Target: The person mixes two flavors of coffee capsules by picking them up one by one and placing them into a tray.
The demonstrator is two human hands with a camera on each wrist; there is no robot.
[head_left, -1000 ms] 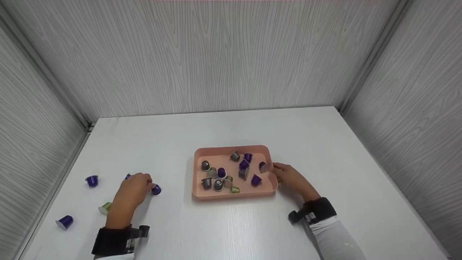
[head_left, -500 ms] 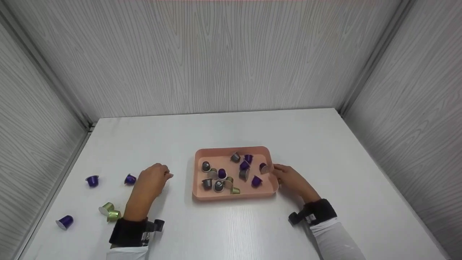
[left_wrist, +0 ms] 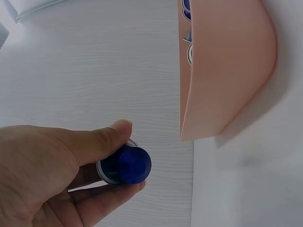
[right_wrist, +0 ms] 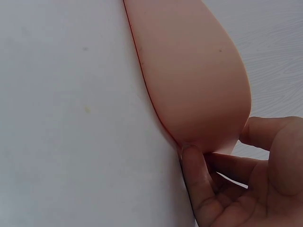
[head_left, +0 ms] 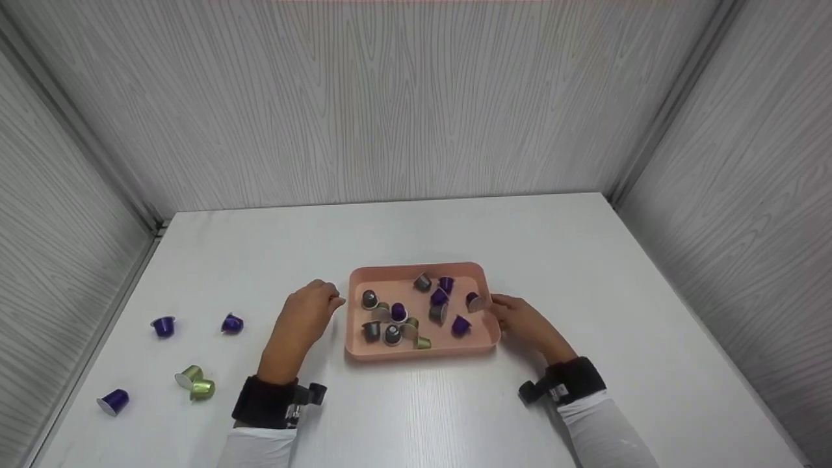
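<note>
Using the tray [head_left: 422, 356] as reference, on the white bench [head_left: 572, 260]. Far left of it: purple capsule on the near side [head_left: 114, 402], another purple one farther back [head_left: 164, 326], then two green capsules [head_left: 202, 390] close together, then a third purple one lying nearer the tray [head_left: 232, 324]. Left hand [head_left: 309, 312] is just off the tray's left end, thumb and fingers pinching a blue capsule [left_wrist: 135, 164]; it's outside the tray, and the head view hides it behind the knuckles. Looks like a carry toward the tray. To do it well: light pinch on the sides so the cup doesn't dent, lift clear of the wall, lower it into a gap, then let go without flicking neighbours. Orientation: narrow closed end faces the left wrist camera, canted off the palm; wide rim sits behind, palm side. Long axis is mostly along that camera's line of sight, so exact tilt: can't tell. Inside the tray, mixed purple, green and grey capsules [head_left: 372, 331] lie at various angles. Right hand [head_left: 523, 318] grips the tray's right end; keep that steady.
</note>
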